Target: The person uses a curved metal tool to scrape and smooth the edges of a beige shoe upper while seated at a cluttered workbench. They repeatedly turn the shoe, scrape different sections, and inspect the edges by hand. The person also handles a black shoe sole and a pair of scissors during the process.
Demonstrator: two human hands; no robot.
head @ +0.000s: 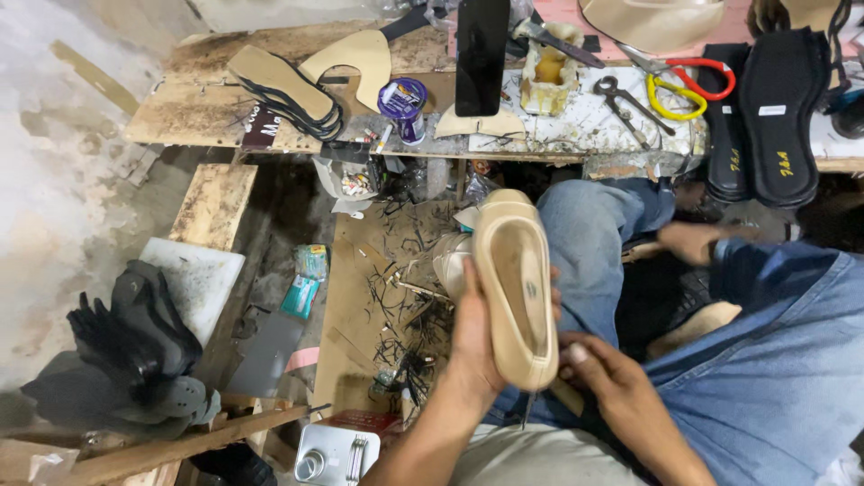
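From the head camera, the left hand (475,337) is clamped around a beige shoe (515,283), sole up, held over the lap. The right hand (601,371) pinches the shoe's heel end, fingers closed on its edge. Another person in denim (774,360) sits just beside, a knee close behind the shoe. Beyond, the wooden worktop (193,117) carries a tan sole (281,85), a small purple-lidded can (402,99), pliers (630,101), red and yellow-handled scissors (688,85) and black insoles (778,99). Below, the floor (369,297) is littered with dark trimmings; stacked black soles (135,342) lie to the left.
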